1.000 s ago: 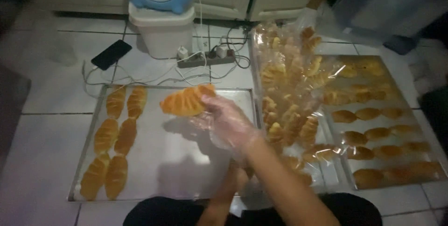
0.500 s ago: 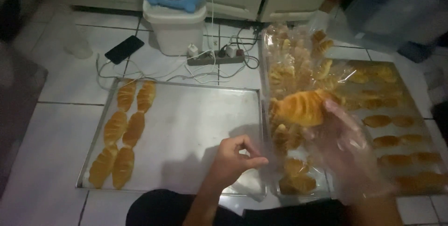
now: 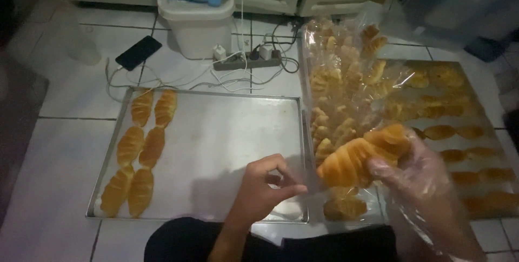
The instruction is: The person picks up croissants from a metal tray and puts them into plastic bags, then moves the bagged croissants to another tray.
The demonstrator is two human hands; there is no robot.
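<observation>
My right hand (image 3: 424, 178), in a clear plastic glove, grips a golden croissant-shaped bread roll (image 3: 361, 154) low over the gap between two trays. My left hand (image 3: 265, 186) is bare, its fingertips pinched on the edge of a clear plastic bag next to the roll. Beneath it lies a metal baking tray (image 3: 227, 137) with several rolls (image 3: 141, 151) in two columns at its left side.
A heap of bagged rolls (image 3: 346, 89) lies right of the tray, and a second tray of rolls (image 3: 459, 132) sits at far right. Behind are a fan on a white bin (image 3: 197, 21), a power strip (image 3: 246, 59), cables and a dark phone (image 3: 138, 52) on the tiled floor.
My right hand carried the roll from over the left tray to the right and down toward me. My left hand came forward and pinched the bag edge beside the roll.
</observation>
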